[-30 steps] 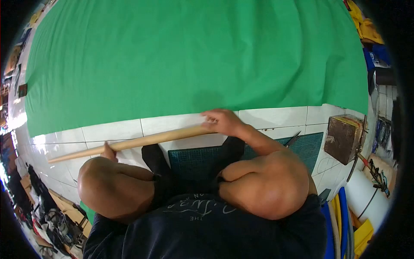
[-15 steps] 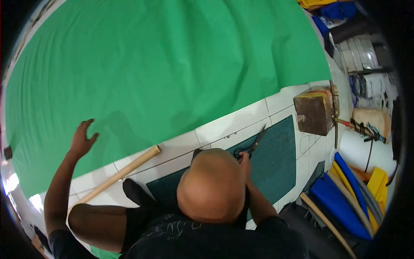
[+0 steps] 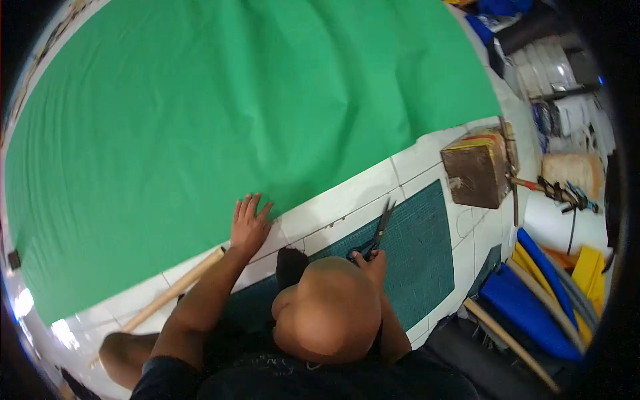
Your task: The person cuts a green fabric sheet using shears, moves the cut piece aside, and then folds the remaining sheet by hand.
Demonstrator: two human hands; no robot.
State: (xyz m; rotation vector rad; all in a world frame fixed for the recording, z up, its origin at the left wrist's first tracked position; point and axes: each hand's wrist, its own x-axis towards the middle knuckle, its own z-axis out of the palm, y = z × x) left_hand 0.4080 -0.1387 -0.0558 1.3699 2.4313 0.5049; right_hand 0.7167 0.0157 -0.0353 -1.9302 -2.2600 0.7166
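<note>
A large green sheet (image 3: 200, 120) is spread over the tiled floor. My left hand (image 3: 251, 225) rests at its near edge, fingers spread, the fingertips on the green material. In my right hand (image 3: 372, 265) is a pair of dark scissors (image 3: 380, 231), held by the handles with the blades pointing up and away from me, slightly apart at the tips. The scissors are over the dark green cutting mat (image 3: 417, 247), short of the sheet's edge. A pale wooden pole (image 3: 175, 291) lies left of my left forearm, partly hidden by it.
On the right stands a brown block (image 3: 475, 175) beside the sheet's corner. Beyond it are a white roll (image 3: 557, 223), blue rolled material (image 3: 523, 310), yellow material (image 3: 587, 280) and a wooden stick (image 3: 510, 343). My bent knee (image 3: 330, 310) covers part of the mat.
My left hand has come from the left, above the sheet, rightward to its near edge. The scissors remain in my right hand, a little lower in view, and their blades have parted slightly.
</note>
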